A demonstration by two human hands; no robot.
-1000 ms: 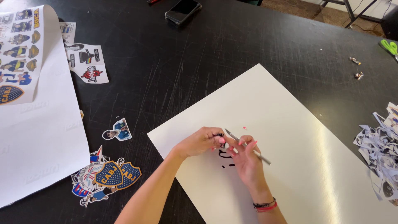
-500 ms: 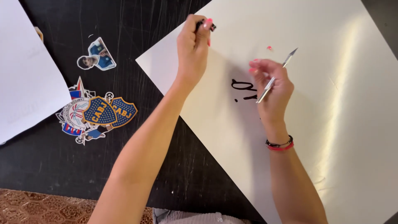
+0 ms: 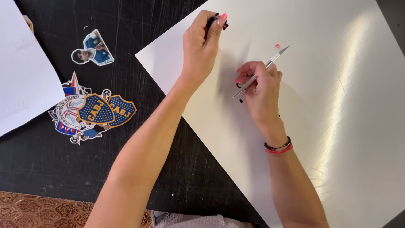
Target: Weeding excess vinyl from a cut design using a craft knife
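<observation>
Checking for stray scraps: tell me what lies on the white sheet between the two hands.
In the head view, only bare white sheet lies between the left hand and the right hand; small black marks sit just beside the right hand.

Cut-out stickers lie on black surface [image 3: 50,169], left of big white sheet [image 3: 337,126]:
- two shield-shaped crest stickers [image 3: 105,110], blue with yellow band and edging, side by side, overlapping;
- round white crest sticker [image 3: 67,110] with red and blue details, partly under shields;
- figure sticker [image 3: 93,50], blue and white, above crests, apart from them.
No packages, screens, signs.
</observation>
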